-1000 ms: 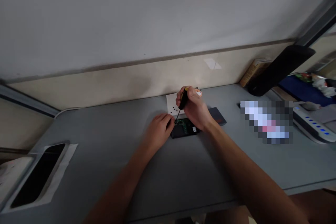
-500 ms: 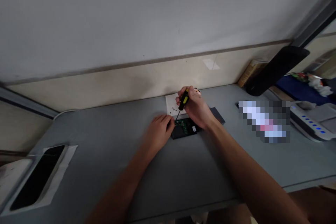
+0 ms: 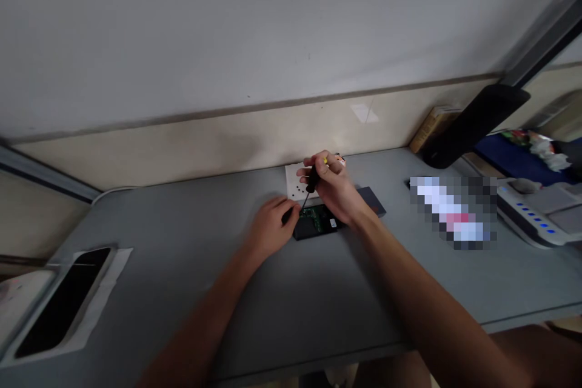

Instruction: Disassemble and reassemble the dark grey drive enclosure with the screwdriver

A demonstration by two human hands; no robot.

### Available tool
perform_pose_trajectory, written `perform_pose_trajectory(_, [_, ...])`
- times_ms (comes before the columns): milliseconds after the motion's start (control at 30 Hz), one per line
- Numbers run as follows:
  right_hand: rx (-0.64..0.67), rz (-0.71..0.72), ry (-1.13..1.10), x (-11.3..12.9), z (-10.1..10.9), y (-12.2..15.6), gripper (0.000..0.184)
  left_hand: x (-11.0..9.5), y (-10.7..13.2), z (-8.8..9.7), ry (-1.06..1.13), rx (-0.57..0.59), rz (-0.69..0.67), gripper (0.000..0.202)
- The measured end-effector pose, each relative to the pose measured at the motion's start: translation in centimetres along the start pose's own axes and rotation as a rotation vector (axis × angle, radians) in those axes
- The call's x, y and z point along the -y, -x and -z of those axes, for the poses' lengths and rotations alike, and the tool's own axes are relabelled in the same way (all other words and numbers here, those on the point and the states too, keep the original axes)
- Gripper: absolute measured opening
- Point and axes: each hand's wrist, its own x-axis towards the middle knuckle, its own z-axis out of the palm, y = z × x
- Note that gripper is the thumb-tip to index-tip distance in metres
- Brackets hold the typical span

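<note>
My right hand grips a black-and-yellow screwdriver, its shaft slanting down to the circuit board. That green board lies exposed in a flat black electronic device with a small white label. At the device's left end, my left hand holds its edge between thumb and curled fingers. Behind the device, several small dark screws are scattered on a white sheet. A dark flat piece lies to the right, partly behind my right wrist. The screwdriver's tip is too small to make out clearly.
A black cylinder leans at the back right beside a yellowish box. Nearer are a pixelated object and a white device with blue lights. At left, a dark-topped tablet-like object rests on white paper. A wall borders the back of the desk.
My right hand has turned the screwdriver, so its yellow grip patch has rotated mostly out of sight, and some fingers have spread. My left hand stays at the device's edge. The view shifts slightly.
</note>
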Motion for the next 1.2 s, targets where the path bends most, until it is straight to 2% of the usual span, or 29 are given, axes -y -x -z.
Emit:
perform_pose_trajectory(167, [-0.037,0.031,0.037,-0.3,-0.3,0.1,0.057,0.0,-0.1,0.1,0.012,0.027,0.009,0.023])
perform_pose_trajectory(433, [-0.019,-0.011,0.011,0.4,-0.2,0.0,0.044,0.2,-0.2,0.6,0.028,0.068,-0.015,0.025])
perform_pose_trajectory(600, [-0.044,-0.018,0.004,0.1,0.2,0.0,0.058,0.3,-0.2,0.8,0.055,0.082,-0.031,0.025])
perform_pose_trajectory(767, [-0.083,0.085,0.042,-0.6,0.1,-0.4,0.052,0.4,-0.2,0.7,0.054,0.093,-0.034,0.026])
perform_pose_trajectory(933, [-0.043,-0.003,0.017,-0.2,0.2,-0.3,0.047,0.5,-0.1,0.8,0.008,0.087,-0.077,0.026])
perform_pose_trajectory(1067, [-0.029,-0.006,0.001,0.0,0.4,-0.1,0.047,0.5,-0.2,1.0,-0.044,0.101,-0.12,0.028])
perform_pose_trajectory(1200, [-0.112,0.084,0.178,-0.4,0.7,-0.2,0.054,0.6,-0.2,1.0,-0.069,0.107,-0.15,0.028])
